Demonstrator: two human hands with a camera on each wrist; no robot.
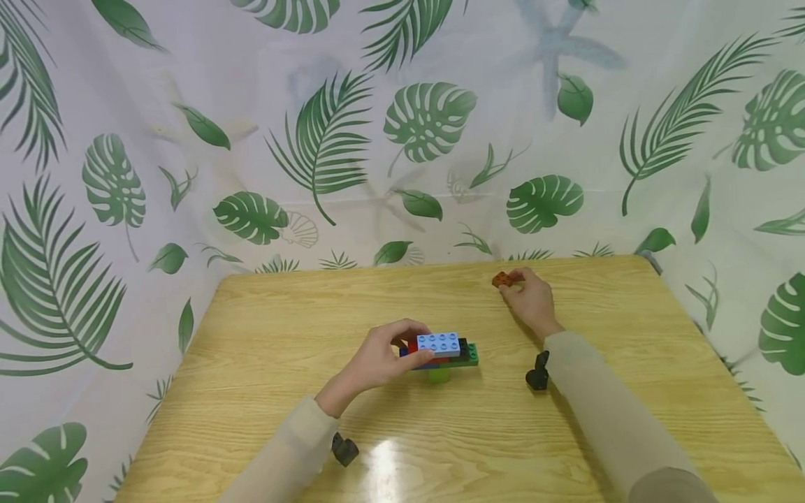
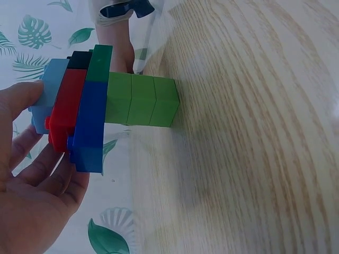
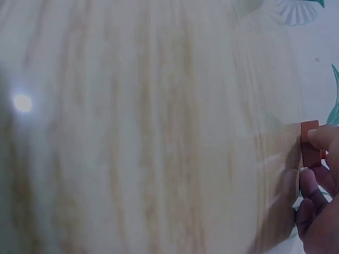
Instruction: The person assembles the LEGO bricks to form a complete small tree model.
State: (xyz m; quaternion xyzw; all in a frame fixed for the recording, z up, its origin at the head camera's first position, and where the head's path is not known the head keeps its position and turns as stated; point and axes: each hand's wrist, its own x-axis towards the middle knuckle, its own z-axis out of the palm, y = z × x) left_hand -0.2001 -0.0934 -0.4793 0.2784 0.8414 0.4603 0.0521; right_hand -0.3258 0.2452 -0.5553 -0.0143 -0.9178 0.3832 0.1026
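Observation:
My left hand (image 1: 377, 355) grips a toy-brick build near the middle of the table, thumb and fingers on either side of its top. A light blue brick (image 1: 439, 344) forms the top layer. Beneath it come a red brick (image 2: 69, 103) and a black brick (image 2: 79, 60), then a blue brick (image 2: 91, 129) and a dark green brick (image 2: 99, 63). A column of light green bricks (image 2: 142, 99) stands under these, its foot at the tabletop. Toward the back edge, my right hand (image 1: 531, 299) pinches an orange-brown brick (image 1: 501, 279) between thumb and fingers, close over the wood.
The wooden table (image 1: 302, 307) ends at the back against a white curtain (image 1: 352, 42) with a green leaf print. More curtain hangs along both sides. A black wrist device (image 1: 537, 374) shows at the right sleeve, another black device (image 1: 344, 449) at the left.

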